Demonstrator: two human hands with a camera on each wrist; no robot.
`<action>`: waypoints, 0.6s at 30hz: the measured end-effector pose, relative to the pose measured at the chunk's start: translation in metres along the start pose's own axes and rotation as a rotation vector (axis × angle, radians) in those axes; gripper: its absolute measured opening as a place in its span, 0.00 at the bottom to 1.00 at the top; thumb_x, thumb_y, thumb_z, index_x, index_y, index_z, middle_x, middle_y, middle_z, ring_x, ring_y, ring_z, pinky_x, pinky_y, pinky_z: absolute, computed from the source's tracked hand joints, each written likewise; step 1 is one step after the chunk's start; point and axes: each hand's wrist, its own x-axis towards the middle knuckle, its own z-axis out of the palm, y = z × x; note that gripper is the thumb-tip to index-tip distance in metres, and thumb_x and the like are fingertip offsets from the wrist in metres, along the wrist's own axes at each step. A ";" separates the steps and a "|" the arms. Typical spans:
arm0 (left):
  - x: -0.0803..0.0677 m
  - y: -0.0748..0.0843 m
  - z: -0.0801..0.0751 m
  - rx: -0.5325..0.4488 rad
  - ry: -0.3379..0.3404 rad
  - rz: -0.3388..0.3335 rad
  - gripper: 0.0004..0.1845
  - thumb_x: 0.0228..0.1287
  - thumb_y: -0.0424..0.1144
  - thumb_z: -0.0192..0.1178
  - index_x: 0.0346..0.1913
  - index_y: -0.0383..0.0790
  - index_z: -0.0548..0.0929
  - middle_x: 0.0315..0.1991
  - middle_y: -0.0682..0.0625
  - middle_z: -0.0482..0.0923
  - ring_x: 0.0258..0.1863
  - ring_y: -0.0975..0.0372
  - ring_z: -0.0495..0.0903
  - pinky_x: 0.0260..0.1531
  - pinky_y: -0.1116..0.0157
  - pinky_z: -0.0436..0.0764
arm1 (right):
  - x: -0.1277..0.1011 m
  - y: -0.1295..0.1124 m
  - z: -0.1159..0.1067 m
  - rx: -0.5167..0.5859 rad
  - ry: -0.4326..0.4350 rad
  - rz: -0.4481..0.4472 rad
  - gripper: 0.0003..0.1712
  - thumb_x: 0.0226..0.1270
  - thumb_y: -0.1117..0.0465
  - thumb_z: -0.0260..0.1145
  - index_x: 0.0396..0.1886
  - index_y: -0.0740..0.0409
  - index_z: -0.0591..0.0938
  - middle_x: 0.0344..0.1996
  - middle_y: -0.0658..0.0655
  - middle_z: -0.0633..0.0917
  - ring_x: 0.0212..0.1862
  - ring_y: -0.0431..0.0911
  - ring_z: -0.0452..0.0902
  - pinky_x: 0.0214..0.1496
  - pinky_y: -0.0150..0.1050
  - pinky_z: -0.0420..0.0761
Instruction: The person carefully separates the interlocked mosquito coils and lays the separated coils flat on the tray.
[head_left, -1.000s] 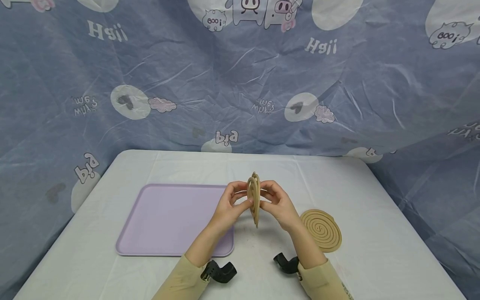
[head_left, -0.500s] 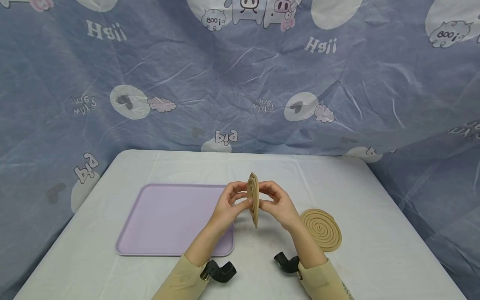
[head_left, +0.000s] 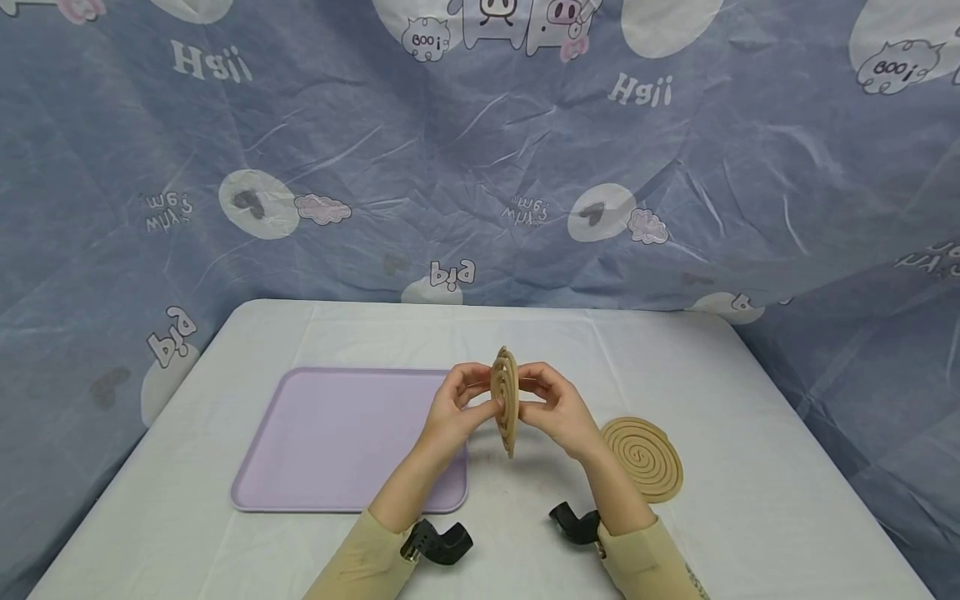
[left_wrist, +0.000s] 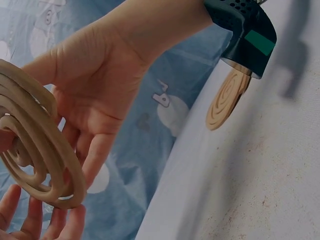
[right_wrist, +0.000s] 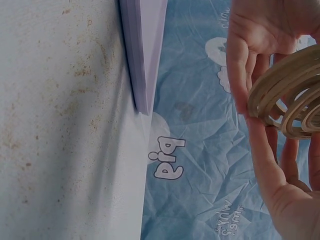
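Note:
A tan mosquito coil (head_left: pixel 507 392) is held upright above the table, almost edge-on in the head view. My left hand (head_left: pixel 456 410) pinches it from the left, thumb against its face. From the other side my right hand (head_left: pixel 557 412) grips it with thumb and fingers. In the left wrist view the rings of the coil (left_wrist: pixel 64 150) spread apart with gaps between them. The right wrist view shows the same layered rings of the coil (right_wrist: pixel 280 75) between both hands. Flat on the table, beside the right forearm, lies another mosquito coil (head_left: pixel 651 458).
A shallow lilac tray (head_left: pixel 330 442) lies on the left half of the white-covered table (head_left: pixel 720 383), partly behind the left forearm. Black wrist mounts (head_left: pixel 442 543) stick out from both sleeves. A blue printed cloth (head_left: pixel 450 125) hangs behind the table. Brown specks dot the tablecloth.
The held coil has shifted slightly left and turned a little, showing more of its spiral face. Both hands keep their hold. The tray and the coil on the table stay put.

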 end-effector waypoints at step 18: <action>0.001 -0.002 0.001 0.022 0.030 0.030 0.24 0.51 0.28 0.66 0.53 0.32 0.72 0.51 0.40 0.75 0.55 0.52 0.72 0.61 0.47 0.59 | -0.001 -0.002 -0.003 0.083 -0.060 -0.043 0.19 0.54 0.76 0.61 0.44 0.56 0.74 0.59 0.61 0.68 0.59 0.59 0.66 0.53 0.42 0.78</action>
